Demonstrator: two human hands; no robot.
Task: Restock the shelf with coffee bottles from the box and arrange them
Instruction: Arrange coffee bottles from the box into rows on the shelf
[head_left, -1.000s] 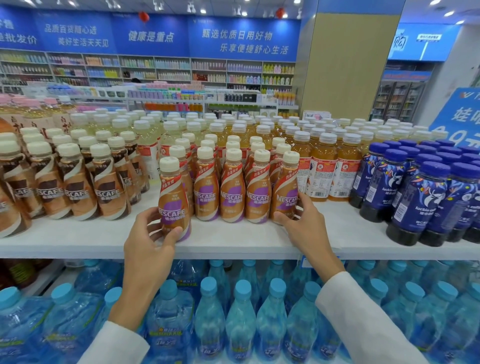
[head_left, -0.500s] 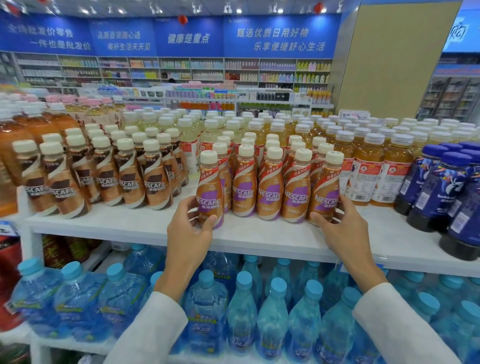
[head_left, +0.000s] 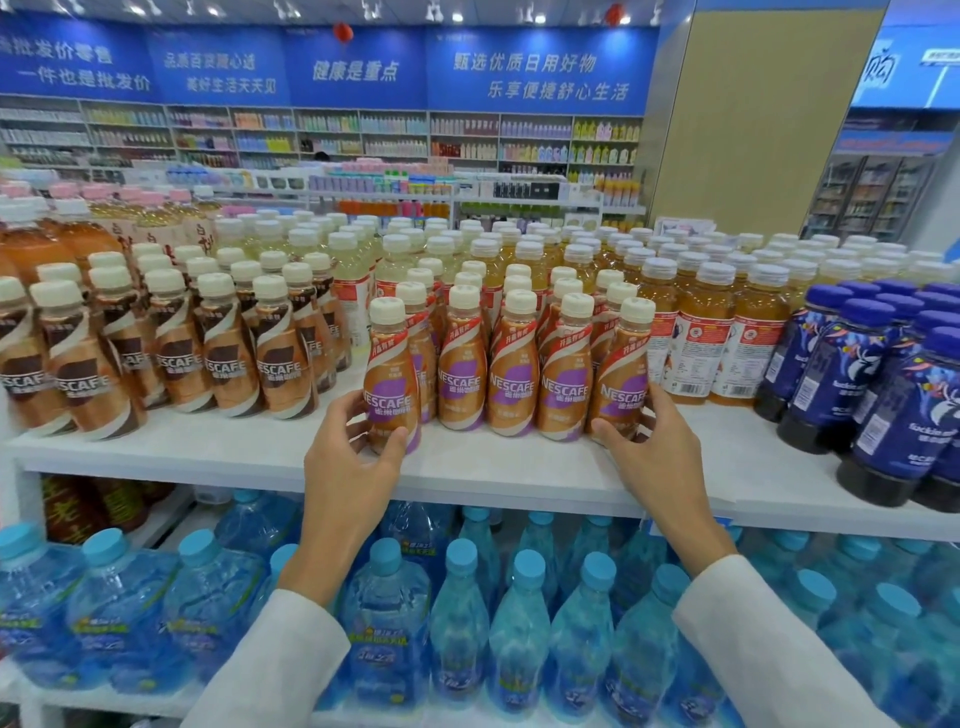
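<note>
A front row of purple-label Nescafe coffee bottles stands on the white shelf, with more rows behind. My left hand grips the base of the leftmost coffee bottle, which stands slightly forward of the row. My right hand curls round the base of the rightmost coffee bottle. Both bottles stand upright on the shelf. The box is out of view.
Brown-label Nescafe bottles fill the shelf's left side. Orange tea bottles and dark blue bottles stand to the right. Blue water bottles pack the lower shelf. Bare shelf strip lies in front of the coffee row.
The view has shifted left, so the bottles and hands sit further right in the picture. Both hands keep their hold on the end bottles of the front row.
</note>
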